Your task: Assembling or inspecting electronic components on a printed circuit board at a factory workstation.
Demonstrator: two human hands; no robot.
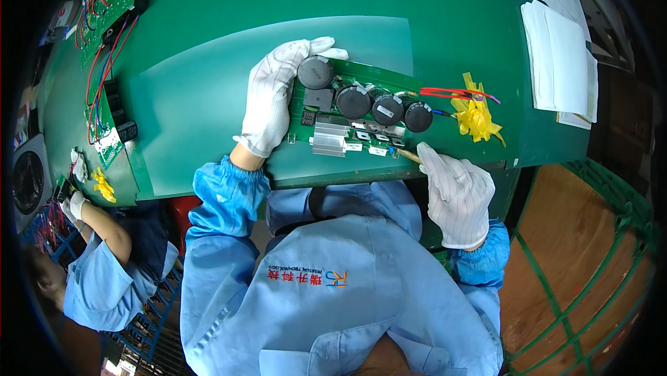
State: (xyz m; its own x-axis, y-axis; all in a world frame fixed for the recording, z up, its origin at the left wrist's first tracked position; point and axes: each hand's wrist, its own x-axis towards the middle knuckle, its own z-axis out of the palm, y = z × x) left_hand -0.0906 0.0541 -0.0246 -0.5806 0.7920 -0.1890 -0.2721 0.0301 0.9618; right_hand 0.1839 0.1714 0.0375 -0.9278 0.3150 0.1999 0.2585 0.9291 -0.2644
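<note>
A green circuit board (379, 76) lies on the bench in front of me, with several black round capacitors (353, 102) and a silver heat sink (329, 137) on it. My left hand (269, 95), in a white glove, grips the board's left edge, its fingertips at the far corner. My right hand (456, 197), gloved too, is closed around a thin tan stick-like tool (408, 156). The tool's tip meets the board's near right corner beside small parts; its exact kind is hidden. Red wires (455, 91) run from the board's right side.
Yellow tape strips (476, 119) lie right of the board. White papers (556, 56) are stacked at the bench's right edge. More wired boards (108, 115) sit at the left. Another person (104, 265) works at the lower left, near a round fan-like thing (29, 174).
</note>
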